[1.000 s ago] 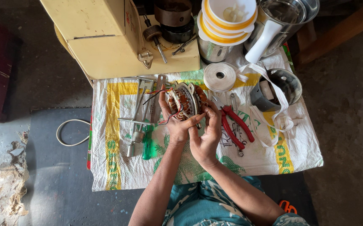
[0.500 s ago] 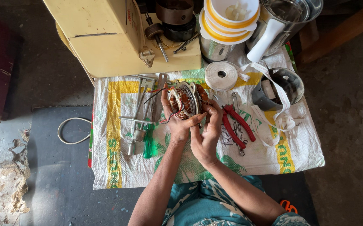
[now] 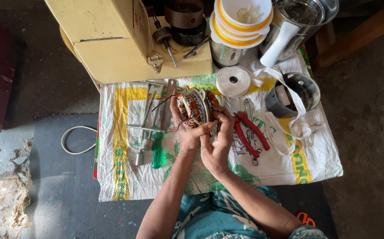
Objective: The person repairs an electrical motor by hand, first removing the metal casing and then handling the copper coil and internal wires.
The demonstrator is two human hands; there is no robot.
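Grey concrete floor is running round a low surface that is wearing a white woven sack cloth with yellow bands and green print (image 3: 125, 177), and we are sitting at its near edge looking straight down. We are holding a round motor stator with copper windings and red and black lead wires (image 3: 195, 107) just above the cloth, near the middle of its far half. Our left hand (image 3: 184, 126) is cupping it from the left and below, thumb up along its left rim, grip closed on the stator. Our right hand (image 3: 218, 141) is coming at it from the right, fingertips pinched together against its right edge, touching the windings or something small there; the view is too coarse for us to say which.

So the stator is lying up and slightly left of the right hand's grip and directly in the left hand's. Its flat face is tilting toward us, its axis pointing roughly up at the camera, and its leads are trailing leftward over our left thumb.

Just right of our hands a pair of red-handled pliers (image 3: 249, 132) is lying on the cloth, handles pointing away to the lower right, nearer the right hand. To the left, a green-handled screwdriver (image 3: 157, 150) and several grey metal tools (image 3: 150, 113) are lying lengthwise, near the left hand. Beyond the stator a roll of white tape (image 3: 233, 81) is resting, its loose end trailing to a steel mixer jar (image 3: 294, 94). A cream-coloured machine housing (image 3: 112, 40) is standing at the far edge.
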